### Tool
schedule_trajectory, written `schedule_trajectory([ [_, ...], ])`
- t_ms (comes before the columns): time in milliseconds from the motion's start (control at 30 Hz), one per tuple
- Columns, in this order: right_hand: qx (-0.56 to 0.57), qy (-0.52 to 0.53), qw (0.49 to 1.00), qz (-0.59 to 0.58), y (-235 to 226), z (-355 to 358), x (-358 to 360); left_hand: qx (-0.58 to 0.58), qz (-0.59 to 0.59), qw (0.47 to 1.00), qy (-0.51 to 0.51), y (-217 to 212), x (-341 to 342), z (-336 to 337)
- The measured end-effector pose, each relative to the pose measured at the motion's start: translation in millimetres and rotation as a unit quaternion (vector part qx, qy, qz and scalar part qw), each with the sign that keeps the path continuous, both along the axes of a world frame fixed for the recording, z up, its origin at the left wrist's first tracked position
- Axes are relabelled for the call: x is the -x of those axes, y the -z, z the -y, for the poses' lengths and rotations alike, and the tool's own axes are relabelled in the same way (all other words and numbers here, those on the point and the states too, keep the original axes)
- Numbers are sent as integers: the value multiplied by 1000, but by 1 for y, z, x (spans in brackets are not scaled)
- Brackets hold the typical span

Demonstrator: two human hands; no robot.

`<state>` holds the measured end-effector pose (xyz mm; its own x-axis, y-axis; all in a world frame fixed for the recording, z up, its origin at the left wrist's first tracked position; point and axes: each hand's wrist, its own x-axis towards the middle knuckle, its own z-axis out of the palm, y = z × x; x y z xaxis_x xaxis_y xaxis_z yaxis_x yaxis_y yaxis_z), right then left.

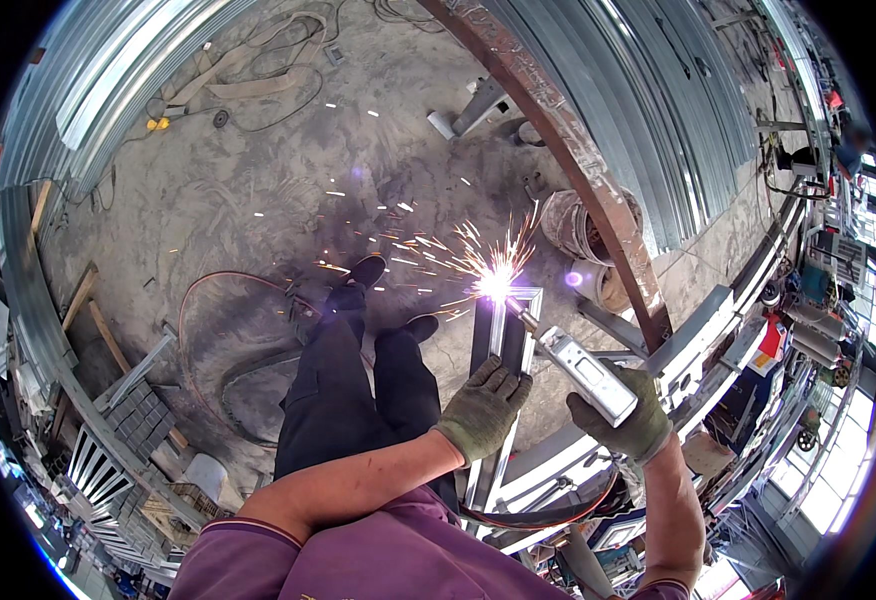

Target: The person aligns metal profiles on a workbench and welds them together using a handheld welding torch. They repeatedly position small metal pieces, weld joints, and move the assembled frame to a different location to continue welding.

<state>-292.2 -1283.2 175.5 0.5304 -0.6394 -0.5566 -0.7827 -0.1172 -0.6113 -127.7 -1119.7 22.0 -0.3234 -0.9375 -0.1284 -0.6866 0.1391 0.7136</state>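
Note:
My right hand, in an olive work glove, is closed round the silver body of a handheld welding torch. The torch's narrow nozzle meets the far end of a metal frame of shiny square tubing, and a bright white-violet glare with flying sparks hides the joint itself. Lower on that frame lies my left hand, gloved alike, its fingers bent over the tubing and its thumb out of sight. The frame stretches from the glare back toward my body, between my legs and the torch.
A rusty steel beam slants across the upper right, beside corrugated metal sheets. Two dirty buckets stand near the sparks. Cables and a hose lie on the concrete floor. My feet are left of the weld, with sparks flying toward them.

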Motion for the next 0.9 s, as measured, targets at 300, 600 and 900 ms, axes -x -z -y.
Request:
schedule_trajectory([
  [300,4,18,1000,17,2,-4,3,-9,9,1000,3,-1,0,1],
  [600,3,31,999,10,1,-6,5,-4,8,1000,4,0,-1,1],
  [900,25,30,999,26,3,-8,9,0,-12,1000,-5,2,-1,-1],
])
